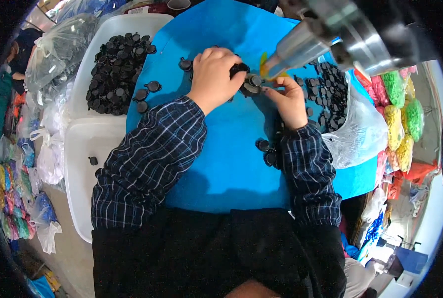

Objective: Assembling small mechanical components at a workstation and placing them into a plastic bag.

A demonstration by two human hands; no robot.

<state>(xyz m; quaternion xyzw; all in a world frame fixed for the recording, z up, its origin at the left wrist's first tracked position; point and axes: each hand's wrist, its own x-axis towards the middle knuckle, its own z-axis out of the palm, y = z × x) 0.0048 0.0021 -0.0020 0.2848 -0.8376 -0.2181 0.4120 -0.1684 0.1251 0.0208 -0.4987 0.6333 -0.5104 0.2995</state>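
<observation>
Over the blue table cover, my left hand is curled closed around several small round black pieces with little tabs. My right hand reaches in from the right, thumb and index finger nearly together beside a dark round piece. That piece lies between the two hands, just below the tip of a metal lamp-like arm. Exactly what the right fingertips pinch is too small to make out. More loose black pieces lie left of my left hand, and a few below my right wrist.
A white tray on the left holds a heap of black pieces; a second white tray is nearer. At right, more black pieces spread beside a clear plastic bag. Colourful bagged goods stand beyond.
</observation>
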